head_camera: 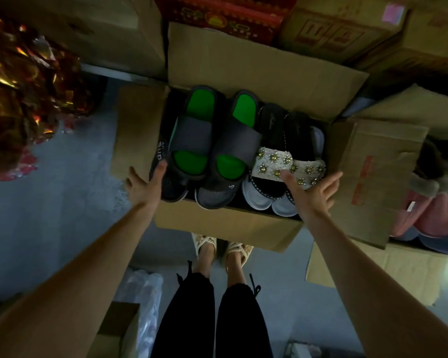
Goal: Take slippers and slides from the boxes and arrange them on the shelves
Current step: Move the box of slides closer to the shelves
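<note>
In the head view, an open box (pixel 217 223) is seen on a grey floor (pixel 70 197), its flaps folded outward. A pair of green slides (pixel 192 136) lies on top at its left, and jewelled slides (pixel 274 162) lie just beside them at the right. Grey shoes (pixel 214 196) are partly covered beneath.

The left hand (pixel 144 186) is held flat with straight fingers, its tips touching the toe end of the green slides and nothing grasped. The right hand (pixel 312 196) is spread loose, a fingertip laid on the jewelled strap.

Stacked cartons (pixel 347 29) and a red carton (pixel 217 19) are packed behind the box. Crumpled foil (pixel 18 94) is heaped at the left. Pink slippers (pixel 422 215) are partly hidden by the right flap (pixel 378 177). Sandals (pixel 204 245) are worn on the person's feet below the box, near a plastic bag (pixel 145 293).
</note>
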